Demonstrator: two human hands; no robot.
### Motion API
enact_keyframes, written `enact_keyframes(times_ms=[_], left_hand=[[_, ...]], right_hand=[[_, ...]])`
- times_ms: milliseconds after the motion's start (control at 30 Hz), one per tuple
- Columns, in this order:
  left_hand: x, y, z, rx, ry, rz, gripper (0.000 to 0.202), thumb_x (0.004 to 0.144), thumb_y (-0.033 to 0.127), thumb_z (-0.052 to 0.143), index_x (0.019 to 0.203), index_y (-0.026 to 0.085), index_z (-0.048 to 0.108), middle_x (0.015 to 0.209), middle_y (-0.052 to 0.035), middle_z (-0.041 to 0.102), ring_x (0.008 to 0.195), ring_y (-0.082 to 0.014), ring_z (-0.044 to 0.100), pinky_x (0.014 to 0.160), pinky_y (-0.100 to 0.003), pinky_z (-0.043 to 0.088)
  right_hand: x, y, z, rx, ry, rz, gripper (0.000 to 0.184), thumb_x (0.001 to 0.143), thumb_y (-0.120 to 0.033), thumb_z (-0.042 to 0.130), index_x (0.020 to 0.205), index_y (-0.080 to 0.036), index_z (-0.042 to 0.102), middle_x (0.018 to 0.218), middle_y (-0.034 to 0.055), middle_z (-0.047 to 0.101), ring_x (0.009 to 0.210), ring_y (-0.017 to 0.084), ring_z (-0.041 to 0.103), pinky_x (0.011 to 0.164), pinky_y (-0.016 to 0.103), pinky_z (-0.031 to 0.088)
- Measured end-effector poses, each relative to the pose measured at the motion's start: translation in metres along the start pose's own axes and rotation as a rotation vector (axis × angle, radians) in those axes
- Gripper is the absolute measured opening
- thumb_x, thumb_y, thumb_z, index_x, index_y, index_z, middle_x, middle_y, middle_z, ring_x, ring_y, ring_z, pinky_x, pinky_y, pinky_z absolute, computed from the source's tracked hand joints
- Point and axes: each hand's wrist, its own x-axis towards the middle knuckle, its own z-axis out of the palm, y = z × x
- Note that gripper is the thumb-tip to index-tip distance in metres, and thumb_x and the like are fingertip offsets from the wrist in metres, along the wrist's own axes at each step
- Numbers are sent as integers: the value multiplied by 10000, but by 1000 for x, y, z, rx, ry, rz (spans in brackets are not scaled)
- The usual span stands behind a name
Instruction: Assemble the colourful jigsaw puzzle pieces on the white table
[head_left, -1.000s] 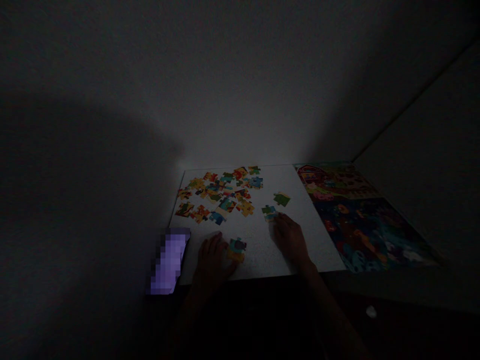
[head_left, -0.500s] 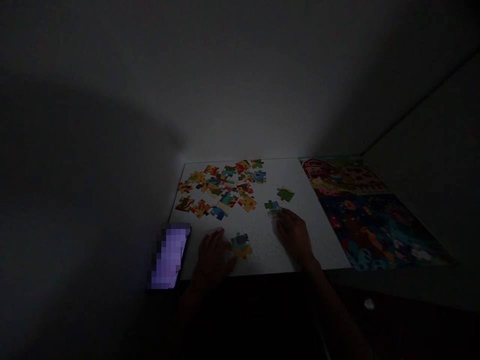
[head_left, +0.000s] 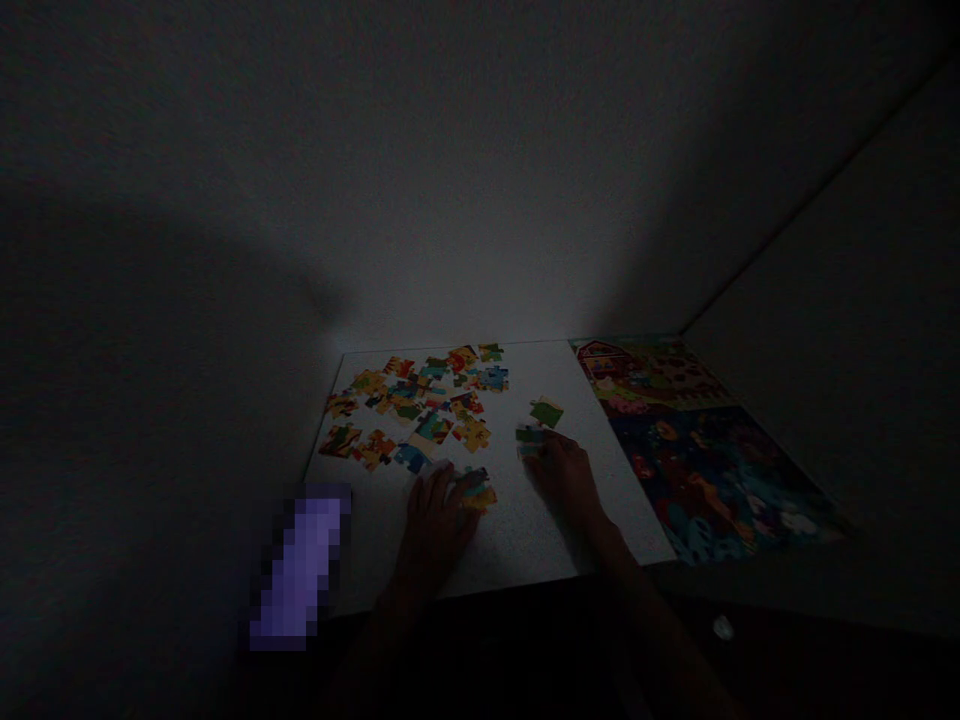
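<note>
The scene is very dark. My left hand (head_left: 435, 515) lies on the white table (head_left: 517, 530), fingers stretched out, its fingertips touching a small joined cluster of puzzle pieces (head_left: 478, 490). My right hand (head_left: 564, 470) rests palm down a little further right, its fingertips at a green and blue piece (head_left: 529, 438). Another green piece (head_left: 547, 411) lies just beyond it. A pile of several loose colourful pieces (head_left: 416, 405) is spread over the table's far left part.
A colourful picture sheet or box lid (head_left: 690, 450) lies along the table's right side. A blurred purple object (head_left: 300, 565) sits at the table's left front corner. Dim walls close in behind and to the right.
My left hand has slid forward onto the small cluster, which now lies further from the front edge. My right hand stays by the green and blue piece. The view shifted slightly.
</note>
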Motion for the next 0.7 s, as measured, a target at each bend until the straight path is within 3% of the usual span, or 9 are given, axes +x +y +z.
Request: enact_keyframes(times_ms=[100, 333, 600, 700], left_hand=[[18, 10, 4, -30, -17, -28, 401, 949, 339, 531, 1340, 257, 561, 1433, -111, 554, 1336, -287, 489, 1145, -563, 322], [19, 5, 9, -16, -23, -17, 549, 923, 440, 556, 1396, 168, 496, 1451, -153, 534, 1360, -297, 467, 1151, -533, 335], [22, 9, 10, -30, 1, -47, 434, 891, 470, 607, 1217, 184, 593, 1408, -169, 559, 1328, -317, 494, 1130, -555, 346], [21, 4, 12, -55, 24, -35, 420, 874, 473, 625, 1180, 187, 599, 1382, -173, 579, 1311, -323, 513, 1114, -555, 365]], right_hand=[[10, 11, 1, 1, -38, -13, 291, 861, -345, 636, 1110, -195, 648, 1162, 126, 691, 1055, 289, 635, 902, 430, 518], [8, 21, 10, -42, 8, -96, 489, 916, -409, 579, 1355, -195, 560, 1411, 172, 545, 1211, 332, 543, 979, 495, 463], [10, 16, 11, 88, 67, -19, 500, 825, -532, 681, 1166, -172, 618, 1341, 173, 589, 1198, 321, 554, 998, 485, 460], [10, 17, 8, 223, 99, 11, 376, 834, -490, 662, 1056, -188, 636, 1279, 161, 623, 1171, 308, 568, 1003, 486, 457]])
